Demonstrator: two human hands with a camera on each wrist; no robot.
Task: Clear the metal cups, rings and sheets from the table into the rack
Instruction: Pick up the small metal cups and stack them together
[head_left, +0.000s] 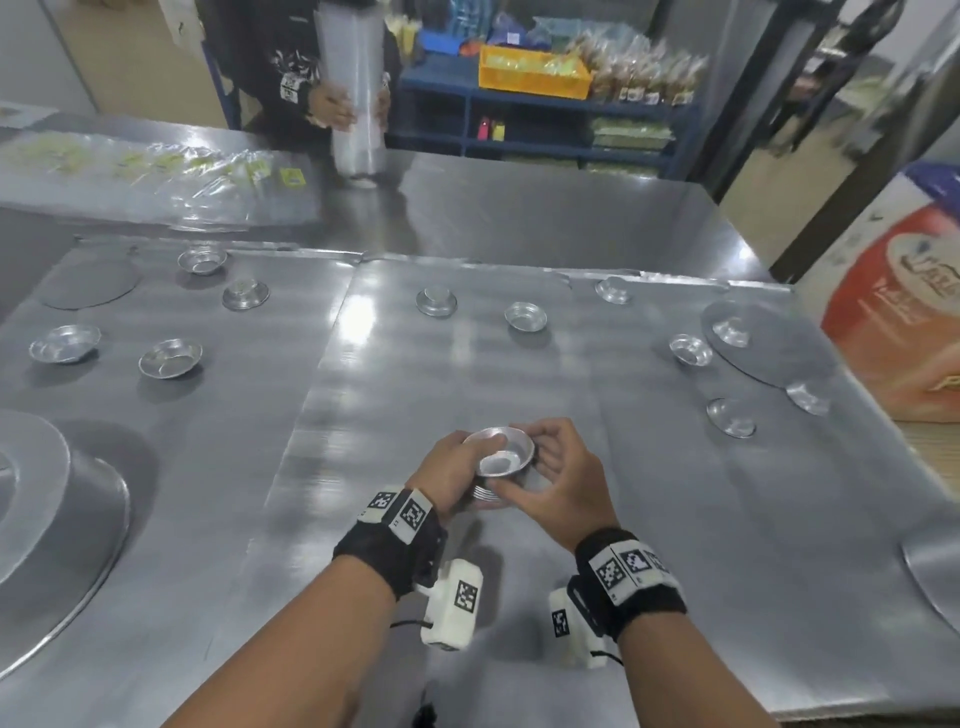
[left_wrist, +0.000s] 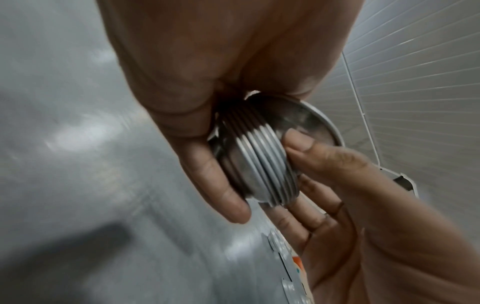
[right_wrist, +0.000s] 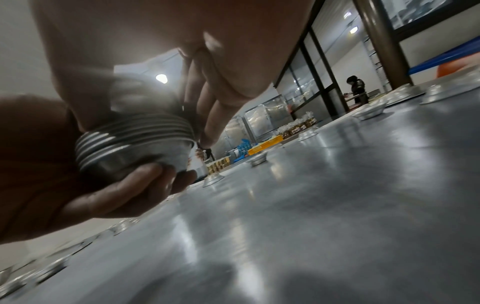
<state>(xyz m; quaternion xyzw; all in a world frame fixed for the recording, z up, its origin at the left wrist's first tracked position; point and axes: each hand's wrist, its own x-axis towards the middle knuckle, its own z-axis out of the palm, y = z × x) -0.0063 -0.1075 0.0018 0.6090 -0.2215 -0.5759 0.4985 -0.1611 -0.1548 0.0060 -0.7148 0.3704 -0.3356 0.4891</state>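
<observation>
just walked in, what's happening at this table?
A person is collecting small metal cups off a steel table. Both hands hold a nested stack of cups above the table: the left hand cradles it from below and the side, and the right hand grips the top cup's rim. About a dozen loose cups lie scattered across the far half, some upright, some upside down. One sits on a round metal sheet at the right. No rack is in view. Across the table, another person handles a clear plastic roll.

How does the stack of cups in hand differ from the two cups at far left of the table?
The stack of cups is nested and gripped off the table by the left hand and right hand; the two left cups sit singly, apart, untouched. All open upward, same shiny metal.
</observation>
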